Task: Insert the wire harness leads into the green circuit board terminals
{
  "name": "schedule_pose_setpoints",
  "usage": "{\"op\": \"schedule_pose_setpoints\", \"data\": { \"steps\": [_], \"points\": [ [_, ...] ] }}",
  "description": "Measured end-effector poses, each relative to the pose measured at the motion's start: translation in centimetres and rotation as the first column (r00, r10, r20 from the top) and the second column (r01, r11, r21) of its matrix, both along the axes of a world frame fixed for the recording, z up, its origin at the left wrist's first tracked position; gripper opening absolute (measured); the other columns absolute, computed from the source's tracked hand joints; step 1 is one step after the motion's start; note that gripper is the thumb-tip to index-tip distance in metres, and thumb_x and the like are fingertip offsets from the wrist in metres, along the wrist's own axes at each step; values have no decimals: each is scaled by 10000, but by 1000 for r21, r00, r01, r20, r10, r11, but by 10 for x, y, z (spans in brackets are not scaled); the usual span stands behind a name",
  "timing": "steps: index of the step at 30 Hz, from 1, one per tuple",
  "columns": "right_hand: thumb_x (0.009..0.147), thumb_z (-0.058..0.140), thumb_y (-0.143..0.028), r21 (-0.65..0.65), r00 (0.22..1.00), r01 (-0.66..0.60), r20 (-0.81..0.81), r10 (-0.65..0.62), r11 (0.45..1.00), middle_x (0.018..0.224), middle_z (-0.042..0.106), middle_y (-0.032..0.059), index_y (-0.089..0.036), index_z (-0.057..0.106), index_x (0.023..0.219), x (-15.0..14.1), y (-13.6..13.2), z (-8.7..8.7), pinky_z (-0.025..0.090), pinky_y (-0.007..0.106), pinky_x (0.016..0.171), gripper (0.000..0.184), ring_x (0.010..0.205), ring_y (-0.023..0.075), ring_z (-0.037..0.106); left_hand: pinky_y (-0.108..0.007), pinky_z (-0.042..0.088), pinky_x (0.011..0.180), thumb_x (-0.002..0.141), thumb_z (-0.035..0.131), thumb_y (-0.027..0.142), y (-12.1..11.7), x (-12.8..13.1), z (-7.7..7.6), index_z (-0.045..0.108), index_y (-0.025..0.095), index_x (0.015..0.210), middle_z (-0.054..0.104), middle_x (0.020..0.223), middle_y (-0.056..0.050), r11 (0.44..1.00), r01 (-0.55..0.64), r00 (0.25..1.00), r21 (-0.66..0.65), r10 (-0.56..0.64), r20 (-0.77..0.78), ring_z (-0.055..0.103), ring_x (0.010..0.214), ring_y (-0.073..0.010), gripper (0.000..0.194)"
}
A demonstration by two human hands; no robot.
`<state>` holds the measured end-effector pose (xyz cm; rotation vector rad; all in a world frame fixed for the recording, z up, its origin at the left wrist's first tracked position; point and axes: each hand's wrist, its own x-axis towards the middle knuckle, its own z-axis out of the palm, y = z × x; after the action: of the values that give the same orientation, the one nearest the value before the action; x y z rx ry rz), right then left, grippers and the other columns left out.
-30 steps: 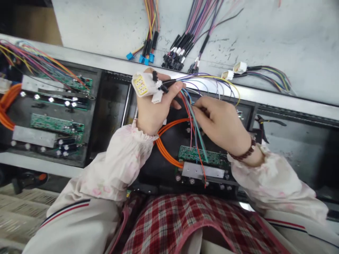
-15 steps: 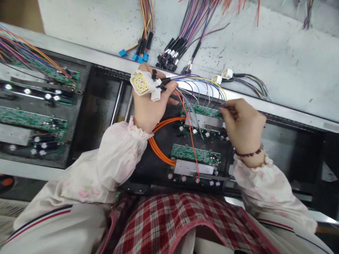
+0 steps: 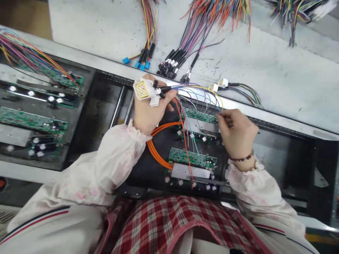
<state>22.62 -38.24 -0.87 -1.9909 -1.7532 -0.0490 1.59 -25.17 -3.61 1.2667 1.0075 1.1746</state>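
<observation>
My left hand (image 3: 148, 113) is closed round a bundle of thin coloured wires just behind their white connectors (image 3: 144, 90), held above the black fixture. My right hand (image 3: 237, 132) pinches the free end of one thin wire at the right end of the upper green circuit board (image 3: 201, 116). More loose wires, one red and one teal, hang down from the left hand over the lower green circuit board (image 3: 192, 158). Thick orange cables (image 3: 156, 151) loop from under my left wrist to the lower board.
Other green boards (image 3: 31, 121) with coloured wire bundles lie in a fixture at the left. On the grey bench behind hang wire harnesses with black connectors (image 3: 169, 67), blue connectors (image 3: 140, 63) and white connectors (image 3: 218, 84). A red checked apron covers my lap.
My right hand has moved from the hanging wires in the middle out to the right end of the upper board, pinching a wire end. The left hand has kept its hold on the bundle.
</observation>
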Motion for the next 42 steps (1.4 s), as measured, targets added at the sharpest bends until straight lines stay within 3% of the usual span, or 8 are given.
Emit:
{"op": "schedule_pose_setpoints", "data": {
  "steps": [11, 20, 24, 29, 35, 37, 39, 42],
  "points": [
    [916, 610, -213, -30, 1000, 26, -16, -27, 999, 777, 678, 24, -196, 669, 892, -3, 0, 8, 469, 316, 631, 66, 708, 191, 659, -262, 468, 326, 722, 888, 289, 4, -5, -4, 482, 271, 837, 600, 769, 75, 991, 67, 997, 112, -71, 25, 655, 582, -122, 422],
    [944, 573, -234, -88, 999, 33, -6, -33, 996, 798, 688, 33, -242, 667, 918, -5, -1, 12, 468, 357, 647, 98, 749, 228, 668, -272, 473, 336, 720, 882, 347, 4, -5, 1, 482, 274, 813, 590, 804, 61, 989, 46, 999, 140, -44, -14, 599, 518, -90, 417],
    [938, 571, -238, -73, 999, 39, -4, -40, 997, 798, 689, 25, -239, 667, 918, -8, -1, 14, 465, 358, 646, 98, 749, 231, 669, -271, 477, 330, 716, 879, 326, 5, -4, -1, 483, 285, 812, 587, 770, 59, 990, 46, 999, 134, -46, -6, 603, 509, -105, 410],
    [938, 569, -239, -152, 999, -24, -43, 18, 988, 848, 699, 19, -256, 661, 916, -9, 0, 16, 472, 356, 668, 95, 779, 226, 672, -280, 486, 340, 738, 852, 296, 2, -3, 1, 486, 280, 828, 595, 788, 33, 988, 29, 1000, 150, -30, 4, 632, 545, -136, 378],
    [923, 605, -264, -136, 997, 78, -11, -80, 988, 817, 678, 24, -260, 640, 961, -6, 1, 15, 466, 373, 663, 53, 746, 237, 663, -287, 503, 346, 717, 853, 385, 0, -1, 3, 465, 292, 834, 609, 795, 37, 995, 0, 1000, 98, 1, -12, 650, 573, -160, 416],
    [906, 645, -260, -99, 994, 95, -43, -99, 991, 833, 670, 24, -246, 623, 1023, -12, 1, 18, 460, 357, 652, 120, 718, 217, 651, -300, 504, 349, 696, 864, 406, -1, -1, 4, 459, 294, 830, 613, 786, 42, 998, -26, 1000, 60, 27, -14, 651, 577, -169, 441],
    [895, 672, -267, -77, 997, 45, -57, -49, 996, 866, 657, 42, -212, 615, 1051, -22, 3, 22, 462, 349, 671, 176, 731, 209, 632, -309, 507, 356, 670, 883, 427, -1, -1, 5, 455, 288, 822, 601, 755, 48, 999, -16, 1000, 42, 17, -19, 646, 572, -170, 475],
    [928, 623, -280, -150, 990, -141, -46, 136, 979, 909, 637, 90, -170, 641, 966, -36, 8, 25, 471, 370, 748, 118, 855, 243, 612, -308, 513, 371, 670, 882, 463, 0, -2, 4, 448, 278, 825, 587, 726, 51, 999, 10, 1000, 40, -9, -15, 651, 591, -167, 497]
  ]
}}
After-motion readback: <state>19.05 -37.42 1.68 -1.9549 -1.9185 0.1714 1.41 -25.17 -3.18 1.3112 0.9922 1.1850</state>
